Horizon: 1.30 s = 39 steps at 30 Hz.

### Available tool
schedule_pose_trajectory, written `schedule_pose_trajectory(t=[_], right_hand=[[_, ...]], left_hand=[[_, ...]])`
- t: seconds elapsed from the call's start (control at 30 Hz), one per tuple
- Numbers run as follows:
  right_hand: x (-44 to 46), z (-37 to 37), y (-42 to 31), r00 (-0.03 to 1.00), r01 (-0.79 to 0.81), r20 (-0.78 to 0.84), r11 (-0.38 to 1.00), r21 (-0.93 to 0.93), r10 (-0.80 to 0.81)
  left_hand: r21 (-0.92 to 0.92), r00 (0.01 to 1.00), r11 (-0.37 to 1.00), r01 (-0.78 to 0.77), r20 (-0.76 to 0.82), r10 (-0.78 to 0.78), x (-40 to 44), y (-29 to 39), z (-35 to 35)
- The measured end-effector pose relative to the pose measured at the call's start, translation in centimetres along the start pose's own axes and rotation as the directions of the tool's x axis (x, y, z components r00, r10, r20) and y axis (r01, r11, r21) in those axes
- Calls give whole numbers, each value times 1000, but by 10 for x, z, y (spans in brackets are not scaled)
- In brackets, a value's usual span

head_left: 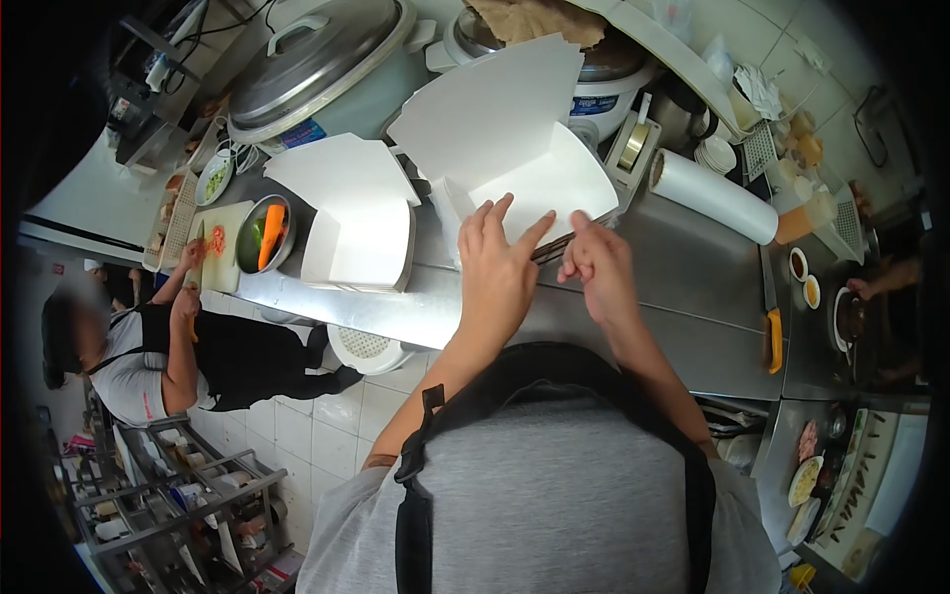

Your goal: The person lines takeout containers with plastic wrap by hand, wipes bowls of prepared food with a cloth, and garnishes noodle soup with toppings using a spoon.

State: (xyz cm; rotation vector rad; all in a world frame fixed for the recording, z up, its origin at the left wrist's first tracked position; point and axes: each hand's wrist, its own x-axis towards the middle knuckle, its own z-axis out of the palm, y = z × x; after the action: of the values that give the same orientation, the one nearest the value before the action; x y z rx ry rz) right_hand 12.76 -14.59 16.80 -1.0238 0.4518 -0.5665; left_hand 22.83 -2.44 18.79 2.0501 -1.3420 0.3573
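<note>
the large white box (524,183) stands with its lid raised on the metal counter (673,327), straight in front of the person, near the middle of the scene. the left grip (495,277) is spread wide, its fingers apart and laid against the near side of the box, with nothing closed inside it. the right grip (602,267) is at the near right corner of the same box, fingers partly curled; whether it pinches the edge i cannot tell. just left of the large box sits a smaller white box (356,243), also open. farther left are a metal bowl (287,249) holding a carrot (270,236), and a cutting board (220,272), where a co-worker (148,356) has both hands at work. on the far side stand two big cookers, one (346,74) to the left and one (604,104) behind the large box. to the right lie a tape holder (633,144), a roll of clear wrap (712,196) and, nearer, a knife with a yellow handle (774,342).
</note>
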Motion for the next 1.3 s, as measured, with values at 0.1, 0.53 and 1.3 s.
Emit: schedule_pose_trajectory(t=[0.1,0.53,1.3], right_hand=[[0,1,-15,970,241,65,955,-171,-233],[62,14,-81,770,638,601,291,-713,-216],[-8,-135,-98,818,471,305,264,-842,-487]], left_hand=[[-87,999,995,50,9,-50,-1,-5,-1],[-298,960,912,280,67,-273,-5,-26,4],[-735,984,665,129,175,3,-54,118,79]])
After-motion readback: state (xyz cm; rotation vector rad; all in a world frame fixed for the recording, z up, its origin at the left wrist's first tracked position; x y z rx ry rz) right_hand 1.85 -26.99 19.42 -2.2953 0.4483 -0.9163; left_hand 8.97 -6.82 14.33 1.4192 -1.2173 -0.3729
